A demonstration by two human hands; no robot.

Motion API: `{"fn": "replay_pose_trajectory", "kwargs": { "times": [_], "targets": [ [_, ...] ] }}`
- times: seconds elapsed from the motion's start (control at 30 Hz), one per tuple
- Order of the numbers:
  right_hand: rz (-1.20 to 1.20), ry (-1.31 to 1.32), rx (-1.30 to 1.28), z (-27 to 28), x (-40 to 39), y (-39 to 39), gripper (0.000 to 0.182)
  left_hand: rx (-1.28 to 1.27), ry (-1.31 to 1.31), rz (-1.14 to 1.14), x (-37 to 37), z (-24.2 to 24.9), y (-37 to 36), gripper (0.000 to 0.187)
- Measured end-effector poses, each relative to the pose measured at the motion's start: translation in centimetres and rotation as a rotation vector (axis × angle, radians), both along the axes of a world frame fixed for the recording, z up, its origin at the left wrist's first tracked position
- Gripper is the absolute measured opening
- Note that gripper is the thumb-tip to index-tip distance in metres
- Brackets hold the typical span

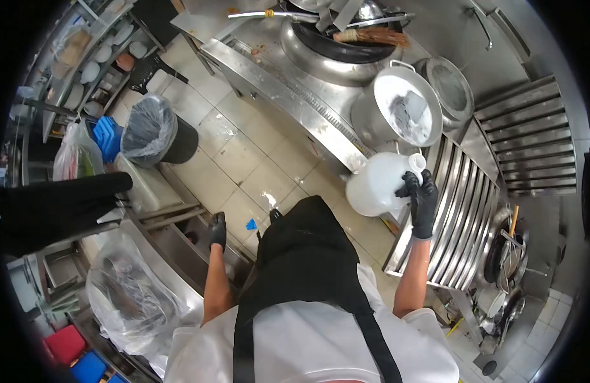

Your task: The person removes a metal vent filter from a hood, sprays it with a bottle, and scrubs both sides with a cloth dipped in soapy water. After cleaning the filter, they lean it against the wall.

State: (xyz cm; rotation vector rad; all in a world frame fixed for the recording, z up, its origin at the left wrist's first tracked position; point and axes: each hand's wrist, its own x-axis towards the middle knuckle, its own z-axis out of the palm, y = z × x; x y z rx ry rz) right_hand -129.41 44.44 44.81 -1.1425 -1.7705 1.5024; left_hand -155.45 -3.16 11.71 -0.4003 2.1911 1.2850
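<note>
Clenched around the handle near the neck of a white plastic jug (pixel 378 184), the person's right hand (pixel 423 199), in a black glove, held it tipped just below a big steel pot (pixel 397 110) on the range edge. That jug looked bulky and probably heavy if full, with smooth walls that a wet glove could slide on; the moulded handle by the spout seemed the safest hold, with a palm under the belly for support. The left hand (pixel 218 230), gloved too, hung low beside a steel counter (pixel 180 255), fingers loosely curled and holding nothing. A lined black bin (pixel 156 132) stood well apart on the tiled floor.
</note>
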Motion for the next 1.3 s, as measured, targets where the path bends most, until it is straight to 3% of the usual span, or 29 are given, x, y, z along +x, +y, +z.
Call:
{"fn": "replay_pose_trajectory", "kwargs": {
  "times": [0.07,0.13,0.17,0.2,0.3,0.33,0.37,0.4,0.43,0.53,0.57,0.6,0.63,0.67,0.73,0.77,0.8,0.83,0.87,0.9,1.03,1.07,1.1,1.2,1.27,1.3],
  "targets": [
    [-0.078,0.187,0.001,-2.3,-4.6,0.5,0.016,-0.021,0.043,-0.013,-5.7,2.4,3.2,0.029],
    [-0.176,0.351,0.066,-4.0,-10.5,0.5,0.022,-0.164,0.484,-0.207,-9.1,5.3,7.9,0.031],
    [-0.218,0.414,0.107,-5.2,-13.1,0.8,0.025,-0.311,0.903,-0.399,-9.9,6.9,10.1,0.032],
    [-0.208,0.481,0.125,-6.1,-15.5,1.8,0.027,-0.142,0.698,-0.425,-10.2,10.3,13.2,0.033],
    [-0.184,0.641,0.098,-7.0,-22.2,3.9,0.031,-0.049,0.693,-0.788,-11.1,16.0,19.5,0.029],
    [-0.144,0.367,0.257,-7.1,-23.4,4.5,0.028,-0.017,0.761,-0.874,-11.2,17.3,21.4,0.028],
    [-0.154,0.394,0.192,-7.4,-25.1,5.1,0.023,0.018,0.830,-0.967,-11.3,18.8,23.1,0.027],
    [-0.116,0.341,0.261,-8.7,-26.3,5.8,0.022,-0.130,0.805,-1.076,-11.2,21.4,25.0,0.025],
    [-0.088,0.282,0.336,-10.1,-27.4,6.9,0.022,-0.112,0.888,-1.121,-12.2,19.8,25.1,0.025],
    [-0.137,0.192,0.163,-13.4,-29.3,8.1,0.024,-0.117,0.715,-1.014,-12.3,17.6,25.8,0.028],
    [-0.039,0.087,0.377,-15.0,-29.3,8.7,0.028,-0.114,0.624,-0.973,-12.7,15.2,24.5,0.030],
    [-0.002,-0.025,0.547,-14.7,-29.2,8.8,0.029,-0.219,0.523,-1.095,-13.5,13.1,22.7,0.032],
    [0.043,-0.143,0.716,-13.6,-28.9,8.8,0.031,-0.170,0.610,-1.301,-15.5,7.4,18.8,0.034],
    [-0.032,-0.054,0.654,-10.2,-28.0,8.5,0.032,-0.148,0.562,-1.311,-15.6,8.5,17.9,0.036],
    [-0.129,0.023,0.663,-6.7,-24.6,9.9,0.038,-0.225,0.368,-1.082,-15.0,10.9,18.0,0.037],
    [-0.216,-0.126,0.699,-6.1,-22.7,11.2,0.039,-0.330,0.309,-1.126,-15.7,11.2,17.7,0.040],
    [-0.342,-0.269,0.901,-3.7,-21.0,12.9,0.046,-0.262,0.294,-1.071,-16.4,9.3,15.8,0.041],
    [-0.317,-0.564,1.000,-4.3,-18.9,15.2,0.058,-0.268,0.257,-1.097,-17.3,8.2,15.5,0.041],
    [-0.283,-0.701,0.820,-3.8,-17.5,17.2,0.073,-0.274,0.220,-1.123,-18.2,6.8,14.9,0.041],
    [-0.115,-0.799,0.836,-4.1,-15.5,19.3,0.090,-0.289,0.278,-1.202,-19.0,6.0,15.7,0.040],
    [0.316,-1.312,0.430,-2.6,-17.4,21.0,0.107,-0.154,0.255,-1.346,-23.5,4.9,21.8,0.040],
    [0.358,-1.276,0.534,-5.5,-16.4,22.1,0.103,-0.185,0.289,-1.335,-24.4,5.4,24.0,0.039],
    [0.365,-1.184,0.672,-8.7,-14.9,23.3,0.086,-0.220,0.320,-1.328,-25.3,6.0,25.7,0.038],
    [0.122,-0.979,0.537,-12.1,-14.4,25.4,0.058,-0.118,0.549,-1.305,-25.9,8.9,31.4,0.035],
    [-0.152,-0.828,0.529,-13.6,-14.0,25.6,0.045,-0.022,0.557,-1.347,-26.1,11.2,34.2,0.034],
    [-0.284,-0.696,0.366,-13.1,-13.8,25.6,0.047,0.058,0.570,-1.367,-25.9,12.3,35.6,0.033]
  ]
}}
